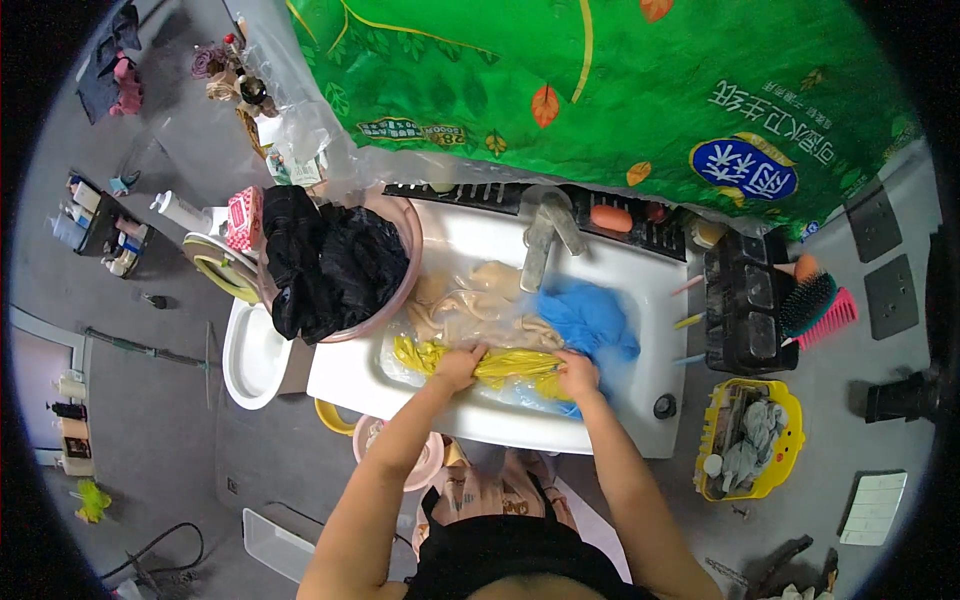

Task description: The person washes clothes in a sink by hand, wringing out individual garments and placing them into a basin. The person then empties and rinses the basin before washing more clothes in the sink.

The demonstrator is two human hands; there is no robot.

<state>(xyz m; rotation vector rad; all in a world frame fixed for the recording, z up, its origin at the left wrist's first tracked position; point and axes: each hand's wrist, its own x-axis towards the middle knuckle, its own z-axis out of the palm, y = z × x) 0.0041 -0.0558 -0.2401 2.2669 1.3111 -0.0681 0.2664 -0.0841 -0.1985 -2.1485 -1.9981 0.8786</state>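
Note:
In the white sink (650, 390), my left hand (457, 369) and my right hand (577, 377) grip a wet yellow cloth (510, 369), bunched lengthwise between them near the front wall. Its loose left end trails past my left hand. A blue cloth (590, 318) lies beyond my right hand, blurred in part. Behind the yellow cloth, a beige cloth (465, 312) soaks in the water. The grey tap (540, 240) stands over the back of the sink. What kind of garments these are, I cannot tell.
A pink basin (408, 215) heaped with black clothes (335, 260) sits on the sink's left side. Overhead at the back hangs a large green package (560, 90). A black holder (740, 305) with brushes is at right, above a yellow basket (790, 440). An orange soap bar (611, 218) lies behind the tap.

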